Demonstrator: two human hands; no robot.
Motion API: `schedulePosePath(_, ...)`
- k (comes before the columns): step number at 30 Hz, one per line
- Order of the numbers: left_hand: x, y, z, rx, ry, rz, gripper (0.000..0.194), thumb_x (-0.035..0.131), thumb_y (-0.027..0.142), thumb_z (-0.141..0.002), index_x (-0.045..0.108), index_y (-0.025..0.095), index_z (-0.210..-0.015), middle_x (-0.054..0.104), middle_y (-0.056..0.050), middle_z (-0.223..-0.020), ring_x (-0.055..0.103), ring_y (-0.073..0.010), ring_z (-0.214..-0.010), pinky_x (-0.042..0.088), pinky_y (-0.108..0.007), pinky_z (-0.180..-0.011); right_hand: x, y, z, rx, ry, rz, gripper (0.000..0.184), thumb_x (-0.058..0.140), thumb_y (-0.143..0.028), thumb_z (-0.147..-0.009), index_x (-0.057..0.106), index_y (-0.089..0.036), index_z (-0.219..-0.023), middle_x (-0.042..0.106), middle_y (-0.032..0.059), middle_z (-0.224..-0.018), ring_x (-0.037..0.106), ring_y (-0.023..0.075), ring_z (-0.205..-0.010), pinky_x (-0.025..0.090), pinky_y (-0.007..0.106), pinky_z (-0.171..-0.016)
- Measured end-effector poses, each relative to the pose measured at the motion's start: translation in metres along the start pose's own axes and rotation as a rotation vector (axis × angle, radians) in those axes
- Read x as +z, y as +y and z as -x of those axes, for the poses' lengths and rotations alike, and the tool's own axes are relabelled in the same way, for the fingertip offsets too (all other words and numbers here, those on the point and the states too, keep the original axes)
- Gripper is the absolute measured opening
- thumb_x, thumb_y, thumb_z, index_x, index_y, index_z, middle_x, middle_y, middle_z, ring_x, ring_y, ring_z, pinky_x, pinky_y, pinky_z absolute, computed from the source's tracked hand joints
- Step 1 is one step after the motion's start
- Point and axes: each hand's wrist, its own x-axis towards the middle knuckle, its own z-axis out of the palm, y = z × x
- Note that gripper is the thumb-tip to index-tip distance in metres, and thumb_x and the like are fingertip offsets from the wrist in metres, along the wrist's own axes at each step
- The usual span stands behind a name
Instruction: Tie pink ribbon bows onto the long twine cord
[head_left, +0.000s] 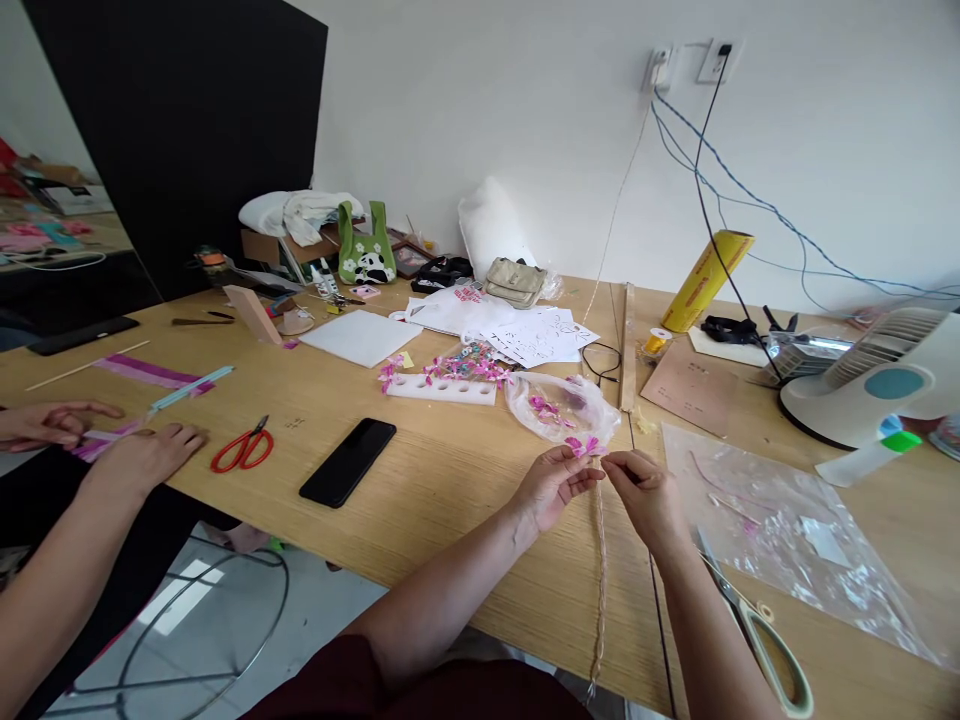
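My left hand (551,490) pinches a small pink artificial flower (585,447) just above the table's front part. Close beside it, my right hand (645,495) has its thumb and fingers pressed together; whatever is between them is too small to make out. A pale pinkish twisted cord (602,570) hangs from between the two hands, down past the table edge. Right behind the flower lies a clear plastic bag (559,408) with magenta petals in it. Beyond my left hand is a white foam block with holes (442,390), with pink flowers along it.
A black phone (349,462) and red-handled scissors (244,447) lie left. A co-worker's hands (150,460) handle ribbon (154,372) at far left. At right are a plastic sheet (787,530), large scissors (761,635), a white fan (870,375) and a yellow roll (709,280).
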Motion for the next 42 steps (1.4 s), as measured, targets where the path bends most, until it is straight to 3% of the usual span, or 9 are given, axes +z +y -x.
schedulePosePath(8,-0.006,0.004,0.002,-0.067,-0.054,-0.054,0.023,0.074,0.023,-0.062,0.061,0.010,-0.077,0.065,-0.004,-0.077,0.062,-0.0110,-0.071,0.043,-0.024,-0.072,0.005,0.012,0.004,0.105,0.014,-0.185,0.021,0.057,-0.037,-0.076,0.065,-0.018,-0.074,0.065,0.0040,-0.071,0.057,0.0161,-0.066,0.044,0.027,-0.060)
schedulePosePath(16,-0.009,0.001,-0.002,0.000,0.046,-0.056,0.025,0.076,0.025,-0.057,0.059,0.011,-0.070,0.061,-0.001,-0.066,0.056,-0.0063,-0.059,0.042,-0.020,-0.063,0.005,0.010,0.004,0.165,0.048,-0.152,0.022,0.056,-0.038,-0.075,0.062,-0.017,-0.069,0.060,0.0020,-0.064,0.052,0.0145,-0.060,0.040,0.025,-0.055)
schedulePosePath(27,-0.007,0.007,-0.004,0.107,0.156,-0.219,0.029,0.079,0.030,-0.049,0.063,0.010,-0.063,0.056,0.001,-0.058,0.049,-0.0052,-0.053,0.040,-0.020,-0.058,0.004,-0.006,0.008,0.033,0.119,0.018,0.018,0.053,-0.032,-0.079,0.060,-0.018,-0.070,0.058,0.0010,-0.067,0.053,0.0134,-0.062,0.039,0.024,-0.058)
schedulePosePath(42,-0.013,0.014,-0.012,0.108,0.092,-0.635,0.035,0.071,0.045,-0.057,0.059,0.012,-0.063,0.057,0.000,-0.050,0.053,-0.0100,-0.048,0.043,-0.024,-0.053,0.004,-0.011,0.010,-0.005,0.108,0.134,0.019,0.048,-0.032,-0.081,0.059,-0.019,-0.073,0.059,0.0021,-0.070,0.055,0.0136,-0.063,0.040,0.024,-0.058)
